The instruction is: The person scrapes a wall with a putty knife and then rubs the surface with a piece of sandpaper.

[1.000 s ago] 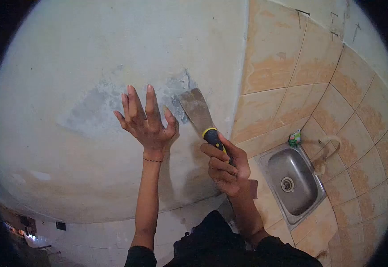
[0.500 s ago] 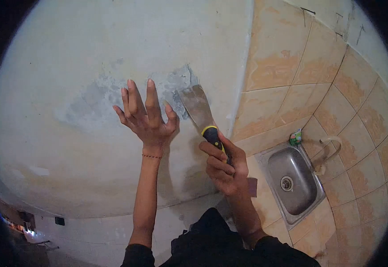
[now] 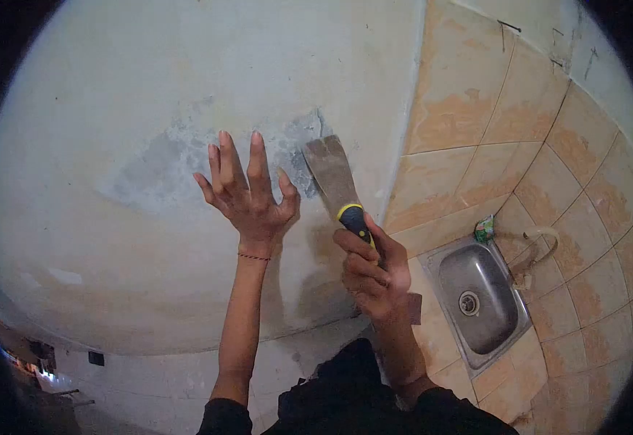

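Note:
My right hand (image 3: 374,272) is wrapped round the black and yellow handle of a putty knife (image 3: 333,174). The wide metal blade points up and lies at the right edge of a rough grey patch (image 3: 146,170) on the pale wall (image 3: 142,275). My left hand (image 3: 247,192) rests against the wall over the patch, fingers spread and holding nothing. A thin cord circles the left wrist. Behind the left hand, part of the patch is hidden.
A steel sink (image 3: 480,297) is set in a tiled counter (image 3: 440,337) at the lower right. Beside it are a pale tap (image 3: 545,243) and a small green packet (image 3: 484,229). Beige and orange tiles (image 3: 447,109) cover the adjoining wall.
The wall patch and both hands appear slightly further right in view. The putty knife's blade stays by the patch's right edge, and the right hand keeps its hold.

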{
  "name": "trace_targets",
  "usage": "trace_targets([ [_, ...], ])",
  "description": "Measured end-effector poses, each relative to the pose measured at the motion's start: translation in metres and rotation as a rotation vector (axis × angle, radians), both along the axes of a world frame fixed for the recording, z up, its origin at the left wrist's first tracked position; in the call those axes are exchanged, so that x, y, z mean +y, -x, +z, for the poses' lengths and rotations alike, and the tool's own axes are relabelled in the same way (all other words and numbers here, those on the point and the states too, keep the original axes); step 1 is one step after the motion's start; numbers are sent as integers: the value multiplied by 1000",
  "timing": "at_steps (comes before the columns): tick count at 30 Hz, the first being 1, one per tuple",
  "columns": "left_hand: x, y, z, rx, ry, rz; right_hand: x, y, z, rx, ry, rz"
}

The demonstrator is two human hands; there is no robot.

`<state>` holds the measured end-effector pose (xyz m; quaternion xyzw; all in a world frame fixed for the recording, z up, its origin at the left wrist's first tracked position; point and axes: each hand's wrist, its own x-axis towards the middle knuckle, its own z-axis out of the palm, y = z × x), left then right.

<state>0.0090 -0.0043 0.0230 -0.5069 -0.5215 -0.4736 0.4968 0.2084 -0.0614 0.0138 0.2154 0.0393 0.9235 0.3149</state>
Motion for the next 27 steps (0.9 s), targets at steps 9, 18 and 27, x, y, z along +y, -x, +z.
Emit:
trace_targets([
  [9,1,2,0,0,-11,-7,3,-7,1,-12,21,36],
  [18,-1,1,1,-13,-3,-5,-13,-20,-19,-374,-281,-296],
  [27,-2,2,-1,-20,24,-12,-11,-12,26,-1651,-1309,-1826],
])
